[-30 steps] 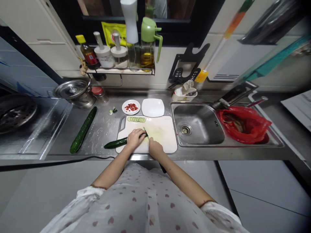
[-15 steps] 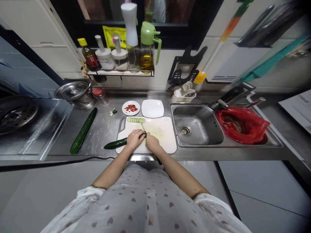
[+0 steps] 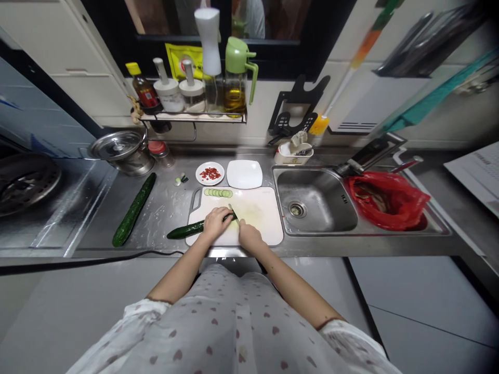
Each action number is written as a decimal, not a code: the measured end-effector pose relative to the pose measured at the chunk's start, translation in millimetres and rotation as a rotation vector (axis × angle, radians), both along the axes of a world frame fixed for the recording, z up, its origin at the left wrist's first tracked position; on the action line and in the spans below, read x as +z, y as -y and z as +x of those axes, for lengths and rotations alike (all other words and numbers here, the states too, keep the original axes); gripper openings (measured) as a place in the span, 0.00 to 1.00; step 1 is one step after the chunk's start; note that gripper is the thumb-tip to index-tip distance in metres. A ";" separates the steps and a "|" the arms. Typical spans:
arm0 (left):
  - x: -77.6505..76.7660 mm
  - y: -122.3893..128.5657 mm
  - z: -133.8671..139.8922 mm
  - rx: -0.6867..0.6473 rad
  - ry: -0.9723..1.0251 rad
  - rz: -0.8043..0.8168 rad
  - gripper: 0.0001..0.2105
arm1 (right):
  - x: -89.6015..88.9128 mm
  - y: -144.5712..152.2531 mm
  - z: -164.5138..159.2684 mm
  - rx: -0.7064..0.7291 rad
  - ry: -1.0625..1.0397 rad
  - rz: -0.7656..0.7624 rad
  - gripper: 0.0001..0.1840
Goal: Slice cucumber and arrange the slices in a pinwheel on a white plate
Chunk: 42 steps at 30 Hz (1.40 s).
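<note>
A dark green cucumber (image 3: 186, 230) lies slantwise across the white cutting board (image 3: 265, 218), its left end past the board's edge. Fingers of my left hand (image 3: 215, 222) are bent over it and press it down near its right end. In my right hand (image 3: 250, 237) is the handle of a knife (image 3: 235, 214); the blade stands at the cucumber's cut end, beside my left fingertips. A row of thin cucumber slices (image 3: 218, 193) rests along the board's top left edge.
Behind the board are a plate of chopped red pieces (image 3: 209, 173) and a white plate (image 3: 244, 174). A second cucumber (image 3: 134, 210) lies left. To the right is a sink (image 3: 315, 202) with a red plastic bag (image 3: 390, 200). Seasoning bottles stand on a rack (image 3: 195, 118).
My right hand has shifted a little right and down from the cucumber's end, and more of the blade shows. My left hand keeps its place on the cucumber.
</note>
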<state>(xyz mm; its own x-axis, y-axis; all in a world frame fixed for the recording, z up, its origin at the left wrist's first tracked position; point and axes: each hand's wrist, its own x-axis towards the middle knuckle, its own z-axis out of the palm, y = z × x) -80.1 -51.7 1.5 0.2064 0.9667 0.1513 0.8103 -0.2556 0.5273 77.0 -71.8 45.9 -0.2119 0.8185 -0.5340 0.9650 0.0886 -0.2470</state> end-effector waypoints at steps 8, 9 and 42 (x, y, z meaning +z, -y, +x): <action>4.4 0.4 2.0 0.039 -0.002 -0.063 0.11 | 4.6 14.3 21.2 0.033 0.004 0.001 0.16; 4.5 0.1 2.0 0.041 -0.001 -0.073 0.11 | 5.4 14.5 24.2 0.042 0.000 0.006 0.16; 37.1 -32.9 22.3 -0.131 0.247 -0.227 0.06 | -2.5 20.2 62.6 0.098 0.119 0.618 0.19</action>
<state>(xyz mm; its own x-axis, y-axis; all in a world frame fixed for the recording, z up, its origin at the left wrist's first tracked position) -57.8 -18.8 38.6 0.3149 0.9491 -0.0031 0.6191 -0.2029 0.7587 139.7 -91.9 43.4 -0.2698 0.9629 0.0066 0.9628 0.2698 -0.0131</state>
